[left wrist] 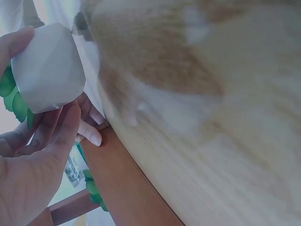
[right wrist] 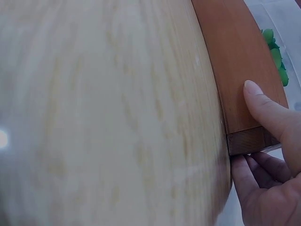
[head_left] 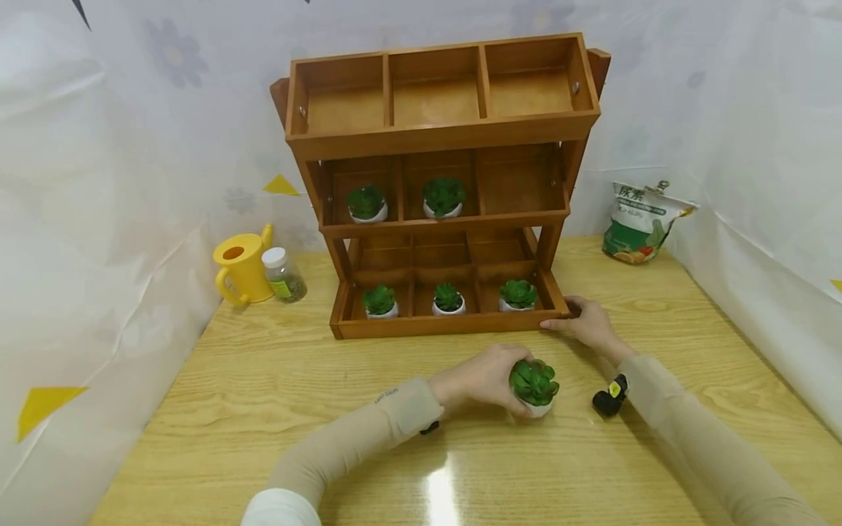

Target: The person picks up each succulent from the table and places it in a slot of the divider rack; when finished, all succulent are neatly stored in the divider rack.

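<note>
My left hand grips a potted succulent in front of the shelf. The left wrist view shows its white faceted pot between thumb and fingers, green leaves partly hidden behind. A brown wooden three-tier plant shelf stands at the back of the table. At its lower right front corner is my right hand; in the right wrist view the thumb lies on the front board and the fingers bend round the end. Three small succulents, one of them at the right, sit in the bottom tier.
Two more succulents, at left and centre, occupy the middle tier. A yellow watering can and a white-capped jar stand left of the shelf. On the right is a clipped green-and-white bag. White sheeting surrounds the table.
</note>
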### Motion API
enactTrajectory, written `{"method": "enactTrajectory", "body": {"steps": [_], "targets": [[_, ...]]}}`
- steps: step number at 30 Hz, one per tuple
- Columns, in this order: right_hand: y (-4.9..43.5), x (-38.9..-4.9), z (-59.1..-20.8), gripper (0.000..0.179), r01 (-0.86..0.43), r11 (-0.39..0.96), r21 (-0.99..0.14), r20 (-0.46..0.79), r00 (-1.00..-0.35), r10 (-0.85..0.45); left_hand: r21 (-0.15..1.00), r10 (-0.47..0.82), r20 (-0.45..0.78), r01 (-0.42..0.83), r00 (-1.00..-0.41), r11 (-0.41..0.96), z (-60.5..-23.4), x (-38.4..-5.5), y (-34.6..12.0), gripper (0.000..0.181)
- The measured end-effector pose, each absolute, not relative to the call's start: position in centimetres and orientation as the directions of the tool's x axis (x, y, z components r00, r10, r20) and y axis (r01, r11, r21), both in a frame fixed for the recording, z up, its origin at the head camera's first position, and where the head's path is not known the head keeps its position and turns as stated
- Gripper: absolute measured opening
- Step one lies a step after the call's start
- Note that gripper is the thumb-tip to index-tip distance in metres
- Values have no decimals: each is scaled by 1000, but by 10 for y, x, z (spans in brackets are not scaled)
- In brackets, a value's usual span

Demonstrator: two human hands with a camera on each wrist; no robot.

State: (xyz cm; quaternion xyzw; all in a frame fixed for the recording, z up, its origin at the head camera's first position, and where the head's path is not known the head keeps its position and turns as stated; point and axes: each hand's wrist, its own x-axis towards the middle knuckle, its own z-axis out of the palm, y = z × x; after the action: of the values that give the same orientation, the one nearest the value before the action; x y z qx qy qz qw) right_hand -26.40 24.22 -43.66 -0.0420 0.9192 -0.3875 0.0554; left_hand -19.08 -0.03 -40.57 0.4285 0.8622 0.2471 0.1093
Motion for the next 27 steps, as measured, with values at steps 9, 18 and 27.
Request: {"method": "enactTrajectory", "body": {"steps": [9,18,27], "targets": [[242,-264,-436,92,-38,694,-719,-68,-990,-125,497,777,159,729,-610,471,-393,-198,-7,64],[243,-264,-439,80,-69,688,-722,-33,-990,-134,480,734,314,768,-602,425,-376,-208,-9,64],[244,-266,-441,66,-79,690,-719,-23,-990,-138,518,647,391,738,-654,432,-346,-217,-10,67]]}}
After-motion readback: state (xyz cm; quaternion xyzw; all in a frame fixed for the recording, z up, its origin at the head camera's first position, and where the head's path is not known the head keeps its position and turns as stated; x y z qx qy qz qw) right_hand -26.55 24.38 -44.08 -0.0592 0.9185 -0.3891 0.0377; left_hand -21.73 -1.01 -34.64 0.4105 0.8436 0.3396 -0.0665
